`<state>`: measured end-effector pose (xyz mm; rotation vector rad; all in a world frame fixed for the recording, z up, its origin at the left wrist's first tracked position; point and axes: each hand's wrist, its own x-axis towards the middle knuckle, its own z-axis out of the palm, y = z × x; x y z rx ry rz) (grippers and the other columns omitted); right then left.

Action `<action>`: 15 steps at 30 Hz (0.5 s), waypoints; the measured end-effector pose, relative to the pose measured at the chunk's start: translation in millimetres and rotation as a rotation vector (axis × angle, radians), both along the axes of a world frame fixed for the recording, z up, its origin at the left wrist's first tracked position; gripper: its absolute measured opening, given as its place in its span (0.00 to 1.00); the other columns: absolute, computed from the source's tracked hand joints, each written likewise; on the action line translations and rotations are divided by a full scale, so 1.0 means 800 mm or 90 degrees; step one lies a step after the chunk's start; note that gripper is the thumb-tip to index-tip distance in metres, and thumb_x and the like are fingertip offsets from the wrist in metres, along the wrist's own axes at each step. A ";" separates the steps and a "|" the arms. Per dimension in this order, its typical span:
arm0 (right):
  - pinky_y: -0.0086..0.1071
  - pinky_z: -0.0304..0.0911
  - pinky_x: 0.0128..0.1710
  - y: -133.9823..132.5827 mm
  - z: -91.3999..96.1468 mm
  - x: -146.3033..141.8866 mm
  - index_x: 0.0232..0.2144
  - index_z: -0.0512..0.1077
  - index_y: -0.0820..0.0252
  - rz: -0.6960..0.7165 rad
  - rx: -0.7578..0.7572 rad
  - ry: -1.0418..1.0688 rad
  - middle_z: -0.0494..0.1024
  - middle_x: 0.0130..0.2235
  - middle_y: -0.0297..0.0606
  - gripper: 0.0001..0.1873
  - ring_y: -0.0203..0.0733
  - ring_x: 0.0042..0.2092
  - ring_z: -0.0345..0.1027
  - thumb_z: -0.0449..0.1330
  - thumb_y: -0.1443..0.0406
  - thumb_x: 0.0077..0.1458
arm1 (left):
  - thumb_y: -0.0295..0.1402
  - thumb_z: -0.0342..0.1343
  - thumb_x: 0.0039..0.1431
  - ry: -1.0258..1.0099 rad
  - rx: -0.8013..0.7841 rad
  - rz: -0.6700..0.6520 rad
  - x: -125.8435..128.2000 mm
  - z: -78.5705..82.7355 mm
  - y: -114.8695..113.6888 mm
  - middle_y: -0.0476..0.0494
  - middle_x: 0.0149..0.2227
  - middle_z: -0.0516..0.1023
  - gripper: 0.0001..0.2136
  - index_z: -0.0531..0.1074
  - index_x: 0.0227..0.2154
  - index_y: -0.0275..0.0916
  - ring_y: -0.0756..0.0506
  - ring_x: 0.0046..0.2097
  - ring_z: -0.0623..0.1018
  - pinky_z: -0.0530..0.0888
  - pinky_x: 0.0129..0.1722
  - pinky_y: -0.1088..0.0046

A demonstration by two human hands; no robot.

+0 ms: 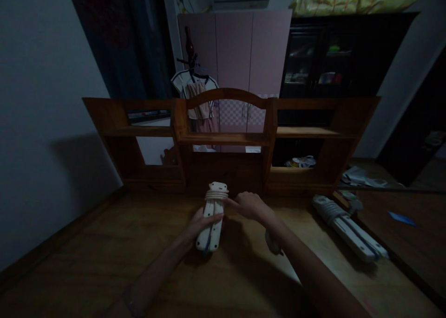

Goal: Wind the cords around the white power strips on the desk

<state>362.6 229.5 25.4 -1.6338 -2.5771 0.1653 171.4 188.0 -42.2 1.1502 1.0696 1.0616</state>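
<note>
A dim room with a pink cupboard (233, 53) at 12 o'clock backs a wooden desk shelf (223, 139), which stands on a pale wooden table (104, 234). Taking the middle of the table as the clock's centre, the white strip (218, 208) is held just above it, tilted, its far end towards 12. The left hand (199, 225) comes in from 7 and is clamped around the strip, thumb across its face. The right hand (250, 204), at 2, has its fingers at the cord (216, 195); whether they pinch it, I cannot tell. Several turns already circle the far end, so the wrapping looks well along; whether a loose end remains to be secured is too dark to see. At 4, a pale rounded object (272, 243) is partly hidden by the right forearm. At 3, well apart, lies a second strip (351, 236), its own cord (329, 210) already wound around one end.
</note>
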 end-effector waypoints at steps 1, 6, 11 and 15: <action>0.38 0.63 0.39 0.000 -0.001 -0.001 0.35 0.77 0.64 -0.005 0.003 0.002 0.78 0.38 0.53 0.47 0.53 0.42 0.73 0.29 0.38 0.55 | 0.40 0.65 0.46 -0.020 -0.010 0.001 0.001 0.000 0.000 0.40 0.32 0.78 0.22 0.68 0.41 0.33 0.45 0.31 0.77 0.74 0.30 0.71; 0.39 0.63 0.40 -0.003 -0.002 -0.006 0.37 0.76 0.64 -0.015 0.012 0.008 0.78 0.39 0.54 0.46 0.53 0.43 0.72 0.28 0.40 0.57 | 0.40 0.64 0.47 -0.022 -0.006 0.050 0.003 -0.004 0.003 0.38 0.36 0.78 0.26 0.63 0.46 0.35 0.46 0.30 0.78 0.75 0.29 0.70; 0.39 0.62 0.40 -0.004 0.000 -0.006 0.37 0.76 0.63 -0.015 0.009 0.014 0.77 0.40 0.54 0.44 0.54 0.44 0.72 0.29 0.41 0.58 | 0.42 0.63 0.47 0.073 0.082 0.105 0.000 0.001 0.003 0.39 0.38 0.77 0.26 0.65 0.46 0.35 0.45 0.34 0.78 0.74 0.31 0.71; 0.38 0.62 0.39 0.001 -0.003 -0.002 0.37 0.75 0.63 -0.016 -0.001 0.016 0.77 0.40 0.54 0.39 0.54 0.44 0.72 0.33 0.44 0.61 | 0.42 0.64 0.44 0.107 0.136 0.167 -0.003 0.010 0.001 0.39 0.39 0.77 0.29 0.65 0.48 0.35 0.42 0.38 0.78 0.74 0.36 0.68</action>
